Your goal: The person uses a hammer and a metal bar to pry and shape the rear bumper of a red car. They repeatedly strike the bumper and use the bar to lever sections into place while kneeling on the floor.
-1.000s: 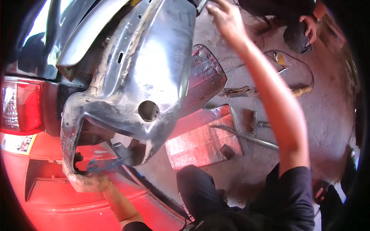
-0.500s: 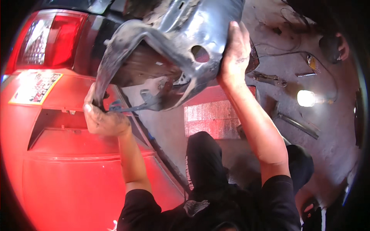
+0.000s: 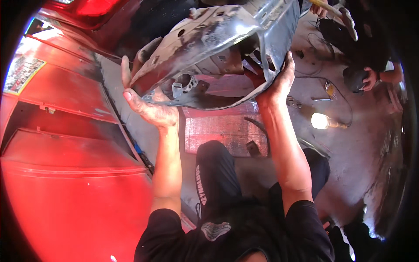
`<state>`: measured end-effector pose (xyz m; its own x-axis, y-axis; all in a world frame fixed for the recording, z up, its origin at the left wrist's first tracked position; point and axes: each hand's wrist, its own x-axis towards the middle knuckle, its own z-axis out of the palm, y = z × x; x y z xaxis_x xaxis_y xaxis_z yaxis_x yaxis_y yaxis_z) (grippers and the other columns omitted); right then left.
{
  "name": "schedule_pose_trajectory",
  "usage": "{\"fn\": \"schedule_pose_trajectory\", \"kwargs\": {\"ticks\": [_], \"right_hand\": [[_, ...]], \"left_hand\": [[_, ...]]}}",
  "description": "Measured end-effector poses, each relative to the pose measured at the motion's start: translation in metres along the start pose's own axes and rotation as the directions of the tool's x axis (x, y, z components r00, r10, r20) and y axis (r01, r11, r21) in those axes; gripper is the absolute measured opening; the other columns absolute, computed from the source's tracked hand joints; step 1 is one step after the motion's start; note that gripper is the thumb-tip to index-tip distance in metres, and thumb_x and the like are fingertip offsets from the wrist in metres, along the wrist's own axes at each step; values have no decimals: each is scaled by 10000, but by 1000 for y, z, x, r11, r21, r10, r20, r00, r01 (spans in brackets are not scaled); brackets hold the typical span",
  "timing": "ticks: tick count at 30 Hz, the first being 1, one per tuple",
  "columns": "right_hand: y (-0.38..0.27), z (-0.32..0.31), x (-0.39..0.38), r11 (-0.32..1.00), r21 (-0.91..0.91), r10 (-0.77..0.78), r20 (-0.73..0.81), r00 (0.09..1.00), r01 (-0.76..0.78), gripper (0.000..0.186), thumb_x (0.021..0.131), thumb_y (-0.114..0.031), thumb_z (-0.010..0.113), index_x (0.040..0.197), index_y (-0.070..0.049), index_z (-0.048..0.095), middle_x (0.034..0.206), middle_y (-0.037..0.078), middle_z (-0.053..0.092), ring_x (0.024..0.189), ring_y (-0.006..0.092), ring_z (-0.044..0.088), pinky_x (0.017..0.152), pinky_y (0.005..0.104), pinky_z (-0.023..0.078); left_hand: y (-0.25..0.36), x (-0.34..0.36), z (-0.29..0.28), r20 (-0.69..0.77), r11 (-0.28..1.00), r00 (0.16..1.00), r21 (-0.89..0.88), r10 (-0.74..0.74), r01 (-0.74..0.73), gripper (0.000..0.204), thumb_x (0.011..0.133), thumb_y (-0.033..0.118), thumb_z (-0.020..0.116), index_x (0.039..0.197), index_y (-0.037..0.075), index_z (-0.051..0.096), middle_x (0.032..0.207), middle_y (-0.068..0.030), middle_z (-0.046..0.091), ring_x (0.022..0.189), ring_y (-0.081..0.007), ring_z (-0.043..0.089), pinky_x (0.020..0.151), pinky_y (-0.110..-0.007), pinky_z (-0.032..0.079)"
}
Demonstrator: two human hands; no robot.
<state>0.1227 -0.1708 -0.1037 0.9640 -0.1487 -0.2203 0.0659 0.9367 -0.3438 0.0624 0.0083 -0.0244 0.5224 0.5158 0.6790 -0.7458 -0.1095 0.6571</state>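
I hold up a dark, dusty metal car body panel, hollow inside, with a curved lower rim and several holes. My left hand supports its narrow left end from below, palm up, thumb and fingers spread around the edge. My right hand grips the right side, with the thumb outside the rim and the fingers showing through the opening. A small perforated metal bracket shows inside the hollow. The panel is tilted, and its open side faces me.
To my left lies the red car bodywork, with a red tail light beyond. A lit bulb on a cable lies on the floor at right. Another person's hand is at far right. A reddish sheet lies below.
The panel has been rotated so its hollow side now faces me. My left hand has moved right and turned palm up under the narrow end. Another person's hands have come into view at right.
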Motion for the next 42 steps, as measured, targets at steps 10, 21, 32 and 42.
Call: {"fn": "schedule_pose_trajectory", "kwargs": {"ticks": [10,21,32,42], "right_hand": [[3,-1,0,998,-57,-3,3,1000,3,624,933,-626,404,1307,-139,518,1140,227,646,1014,390,621,847,477,470],[17,-16,22,998,53,-17,33,999,16,690,918,-625,436,1285,-50,533,1173,193,636,1074,391,614,963,544,452],[11,-11,12,995,97,-35,79,996,27,535,977,-505,453,1376,-149,470,1307,59,515,1136,278,524,924,543,497],[13,-19,20,995,-15,-95,104,990,97,646,933,-576,424,1344,-86,519,1252,157,583,1117,398,553,972,580,427]], "left_hand": [[-6,13,-4,162,995,987,-99,2,14,911,915,704,310,1256,-106,551,1169,-252,627,1102,-366,599,992,-454,459],[-4,13,3,216,986,974,-164,67,-31,657,937,592,447,1100,-23,615,1252,-185,572,1211,-291,521,1098,-506,332],[-19,13,-11,-48,985,991,129,124,-117,806,941,664,364,1155,-78,595,1159,-206,610,1120,-312,561,1002,-455,425],[-20,-28,-37,-41,983,983,-38,-180,178,842,914,744,372,1401,60,421,1403,-134,457,1223,-279,500,1059,-480,382]]}}
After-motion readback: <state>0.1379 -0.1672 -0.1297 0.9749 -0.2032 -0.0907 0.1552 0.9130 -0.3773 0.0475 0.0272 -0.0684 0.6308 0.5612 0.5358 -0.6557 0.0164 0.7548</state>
